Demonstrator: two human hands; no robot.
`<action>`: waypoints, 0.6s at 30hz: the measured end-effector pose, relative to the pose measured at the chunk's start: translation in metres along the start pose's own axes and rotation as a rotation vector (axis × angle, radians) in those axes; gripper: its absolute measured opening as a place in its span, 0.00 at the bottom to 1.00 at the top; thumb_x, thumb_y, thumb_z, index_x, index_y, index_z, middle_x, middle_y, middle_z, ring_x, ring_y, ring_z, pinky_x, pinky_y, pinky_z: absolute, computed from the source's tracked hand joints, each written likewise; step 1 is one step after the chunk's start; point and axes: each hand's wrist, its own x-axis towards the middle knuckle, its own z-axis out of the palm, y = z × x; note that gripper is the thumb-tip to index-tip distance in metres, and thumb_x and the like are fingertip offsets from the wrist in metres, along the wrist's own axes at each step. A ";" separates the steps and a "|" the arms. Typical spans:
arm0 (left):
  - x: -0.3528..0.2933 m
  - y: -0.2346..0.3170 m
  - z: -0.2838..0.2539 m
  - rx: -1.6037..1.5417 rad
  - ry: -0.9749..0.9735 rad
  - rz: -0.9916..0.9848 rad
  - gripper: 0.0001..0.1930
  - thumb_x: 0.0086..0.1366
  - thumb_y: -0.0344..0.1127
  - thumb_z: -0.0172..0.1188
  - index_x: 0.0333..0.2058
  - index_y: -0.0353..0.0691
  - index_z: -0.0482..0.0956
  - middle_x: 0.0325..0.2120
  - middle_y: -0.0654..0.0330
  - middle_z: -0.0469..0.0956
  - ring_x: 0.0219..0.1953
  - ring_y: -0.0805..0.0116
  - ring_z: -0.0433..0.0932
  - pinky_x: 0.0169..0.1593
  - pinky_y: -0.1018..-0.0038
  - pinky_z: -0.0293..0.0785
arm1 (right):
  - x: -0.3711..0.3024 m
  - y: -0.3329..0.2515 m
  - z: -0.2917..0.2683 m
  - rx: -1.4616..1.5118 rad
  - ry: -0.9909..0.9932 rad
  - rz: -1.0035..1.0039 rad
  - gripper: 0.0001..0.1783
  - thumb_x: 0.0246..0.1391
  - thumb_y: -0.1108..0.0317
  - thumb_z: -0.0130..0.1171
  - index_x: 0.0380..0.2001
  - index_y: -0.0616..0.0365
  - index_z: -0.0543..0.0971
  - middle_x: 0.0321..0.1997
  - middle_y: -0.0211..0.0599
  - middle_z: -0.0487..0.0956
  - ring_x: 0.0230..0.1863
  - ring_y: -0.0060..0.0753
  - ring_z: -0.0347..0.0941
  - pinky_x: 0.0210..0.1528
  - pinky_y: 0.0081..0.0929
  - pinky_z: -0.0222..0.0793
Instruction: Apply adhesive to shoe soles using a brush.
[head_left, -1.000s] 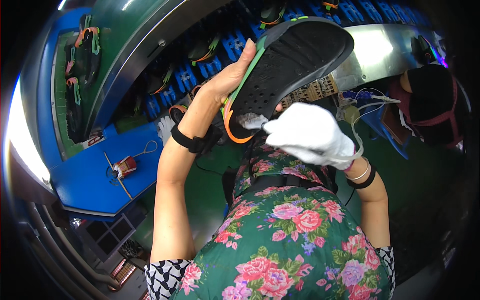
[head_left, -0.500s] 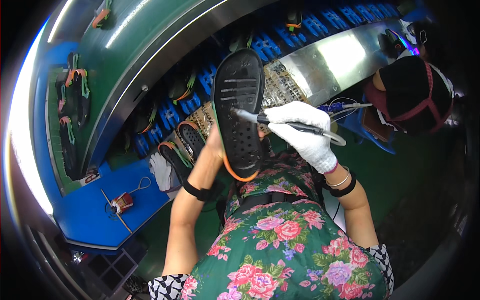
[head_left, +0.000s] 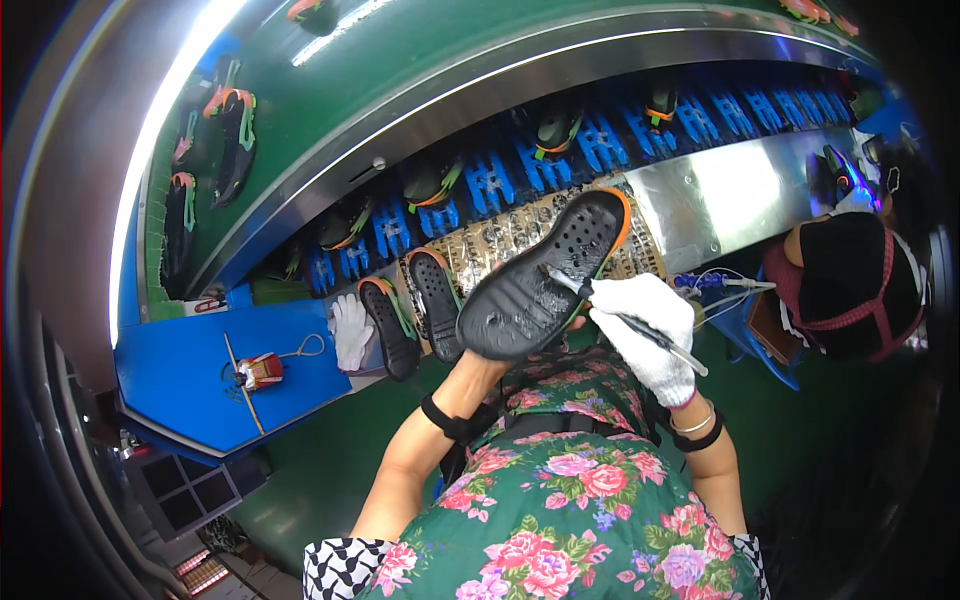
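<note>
My left hand holds a black shoe sole from beneath; most of its fingers are hidden behind the sole. Small holes dot the sole's surface, and orange and green trim runs along one edge. The sole lies tilted, its orange-trimmed end at the upper right. In a white knit glove, my right hand grips a slim brush with a dark handle and a tube at its back end. The brush tip touches the sole near its middle, where the black surface looks wet and shiny.
Two more black soles stand left of my hands, beside a white glove on a blue table. Blue racks carrying shoes line the far side, below a metal rail. A person in a dark cap is at right.
The sole has turned, so its orange end moved from near me to the upper right. The brush has shifted to another spot on it. My view has swung left.
</note>
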 end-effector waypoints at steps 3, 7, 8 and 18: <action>-0.007 0.004 0.000 -0.503 -0.241 -0.151 0.44 0.67 0.68 0.49 0.71 0.39 0.60 0.66 0.35 0.64 0.62 0.17 0.64 0.57 0.34 0.75 | 0.003 -0.010 0.005 0.082 0.071 0.018 0.12 0.46 0.78 0.72 0.38 0.60 0.87 0.40 0.41 0.87 0.38 0.39 0.83 0.41 0.32 0.78; -0.001 0.000 -0.028 -0.307 -0.139 -0.039 0.38 0.59 0.55 0.55 0.62 0.33 0.73 0.54 0.40 0.79 0.50 0.40 0.83 0.57 0.45 0.79 | 0.020 -0.022 0.004 -0.012 0.082 -0.086 0.13 0.45 0.78 0.72 0.37 0.60 0.87 0.38 0.40 0.87 0.35 0.37 0.82 0.38 0.31 0.78; 0.000 -0.002 -0.040 -0.255 -0.247 -0.015 0.43 0.58 0.59 0.58 0.65 0.33 0.69 0.61 0.40 0.73 0.57 0.43 0.79 0.61 0.47 0.76 | 0.023 -0.025 0.005 -0.009 0.084 -0.082 0.12 0.45 0.78 0.72 0.37 0.59 0.87 0.37 0.39 0.87 0.34 0.37 0.82 0.37 0.31 0.77; 0.003 -0.016 0.011 0.024 -0.019 0.027 0.49 0.63 0.77 0.51 0.71 0.46 0.60 0.67 0.51 0.67 0.66 0.49 0.69 0.70 0.47 0.63 | 0.053 -0.036 0.005 -0.174 0.036 -0.370 0.19 0.45 0.75 0.70 0.44 0.57 0.86 0.45 0.41 0.86 0.43 0.45 0.82 0.45 0.37 0.77</action>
